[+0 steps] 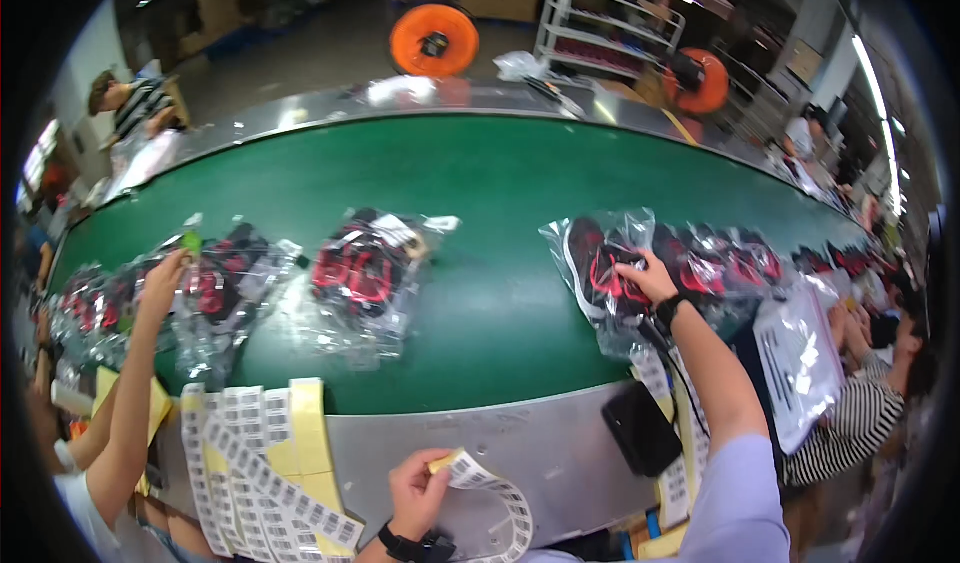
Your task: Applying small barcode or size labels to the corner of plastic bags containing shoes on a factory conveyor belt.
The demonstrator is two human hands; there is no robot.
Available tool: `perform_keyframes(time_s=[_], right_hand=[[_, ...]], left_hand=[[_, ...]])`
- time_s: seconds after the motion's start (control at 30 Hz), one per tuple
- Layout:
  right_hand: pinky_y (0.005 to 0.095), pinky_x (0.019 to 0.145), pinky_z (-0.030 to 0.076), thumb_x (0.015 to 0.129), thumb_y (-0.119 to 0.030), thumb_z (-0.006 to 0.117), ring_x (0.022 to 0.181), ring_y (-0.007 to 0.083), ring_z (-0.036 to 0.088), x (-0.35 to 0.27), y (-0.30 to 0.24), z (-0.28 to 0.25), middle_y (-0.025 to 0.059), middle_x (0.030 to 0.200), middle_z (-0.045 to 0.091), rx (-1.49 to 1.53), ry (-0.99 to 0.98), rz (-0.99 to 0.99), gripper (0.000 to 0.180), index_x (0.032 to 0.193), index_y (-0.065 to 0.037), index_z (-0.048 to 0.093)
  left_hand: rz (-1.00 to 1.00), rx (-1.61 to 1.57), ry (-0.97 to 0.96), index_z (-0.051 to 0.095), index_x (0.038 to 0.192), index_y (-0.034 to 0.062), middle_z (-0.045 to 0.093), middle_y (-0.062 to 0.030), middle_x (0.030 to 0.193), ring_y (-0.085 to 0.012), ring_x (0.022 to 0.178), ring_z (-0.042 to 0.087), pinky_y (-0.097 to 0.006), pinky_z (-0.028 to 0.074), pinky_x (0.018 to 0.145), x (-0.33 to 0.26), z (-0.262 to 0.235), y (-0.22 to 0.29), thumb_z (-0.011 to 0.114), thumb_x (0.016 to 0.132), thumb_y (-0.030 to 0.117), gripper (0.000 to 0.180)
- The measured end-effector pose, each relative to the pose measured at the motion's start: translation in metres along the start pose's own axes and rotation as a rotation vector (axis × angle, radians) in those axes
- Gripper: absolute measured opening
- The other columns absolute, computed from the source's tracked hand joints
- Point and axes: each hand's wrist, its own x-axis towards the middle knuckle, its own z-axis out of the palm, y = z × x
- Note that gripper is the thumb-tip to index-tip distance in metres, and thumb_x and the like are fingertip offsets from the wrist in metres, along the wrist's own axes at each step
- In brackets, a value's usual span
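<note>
Bagged shoes (607,268), black and red inside a clear plastic bag, lay on the green conveyor surface (500,183) toward the right side, and the right hand (648,277) rested on top of this bag with the fingers pressed on the plastic. The left hand (418,491) was lower, near the metal edge (560,443) of the surface, and it pinched one end of a curled strip of barcode labels (500,503) between thumb and fingers. More label strips (255,463) and yellow backing paper lay to the left on the same metal edge. A black flat device (642,428) sat just beside the right forearm. Another bag of shoes (368,273) was in the middle of the belt, apart from both hands. At the left, a hand of another person (165,273) touched a further bag (225,278). Two orange spools (435,40) stood behind the belt.
</note>
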Motion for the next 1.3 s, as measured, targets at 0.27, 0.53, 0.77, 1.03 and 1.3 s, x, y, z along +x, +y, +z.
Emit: perform_keyframes(time_s=[0.27,0.53,0.77,1.03,1.3], right_hand=[[0.0334,0.082,0.053,0.075,-0.001,0.072,0.097,0.0201,0.062,-0.020,-0.056,0.163,0.0119,0.113,0.060,0.381,-0.152,0.003,0.065,0.132,0.001,0.041],[0.0292,0.090,0.045,0.082,-0.007,0.068,0.104,0.0150,0.055,-0.164,-0.140,0.223,0.0059,0.114,0.058,0.239,-0.236,-0.597,0.043,0.121,0.000,0.054],[0.0255,0.066,0.049,0.084,-0.014,0.069,0.073,0.0064,0.059,-0.299,-0.160,0.186,0.0045,0.078,0.068,0.233,-0.850,-0.244,0.020,0.094,0.003,0.068],[0.0257,0.069,0.051,0.086,-0.010,0.064,0.076,0.0071,0.062,-0.336,-0.130,0.197,0.0044,0.084,0.070,0.472,-0.748,-0.050,0.020,0.100,0.003,0.069],[0.0290,0.077,0.050,0.079,-0.001,0.069,0.086,0.0154,0.062,-0.337,-0.152,0.187,0.0067,0.093,0.064,0.347,-0.448,-0.366,0.023,0.102,-0.001,0.065]], left_hand=[[-0.038,0.072,-0.046,0.063,0.113,-0.0009,0.069,-0.0048,0.092,-0.0076,0.081,0.063,-0.021,0.051,0.069,0.001,0.009,-0.011,0.062,0.092,0.011,0.025],[-0.047,-0.230,0.276,0.063,0.113,-0.0014,0.068,-0.0044,0.089,-0.0067,0.076,0.062,-0.022,0.052,0.066,-0.020,-0.016,0.000,0.058,0.095,0.013,0.024],[0.166,0.068,0.171,0.062,0.106,-0.0015,0.064,-0.0016,0.090,-0.0065,0.077,0.058,-0.021,0.047,0.070,-0.014,-0.009,0.089,0.057,0.093,0.007,0.016],[0.019,0.007,-0.005,0.058,0.116,-0.0047,0.068,-0.0092,0.102,-0.0105,0.094,0.063,-0.023,0.050,0.080,-0.038,-0.004,0.080,0.060,0.089,-0.002,0.027],[0.106,0.203,-0.023,0.062,0.109,-0.0042,0.068,-0.0095,0.098,-0.0110,0.091,0.065,-0.022,0.051,0.079,-0.046,-0.010,0.080,0.061,0.088,-0.003,0.021]])
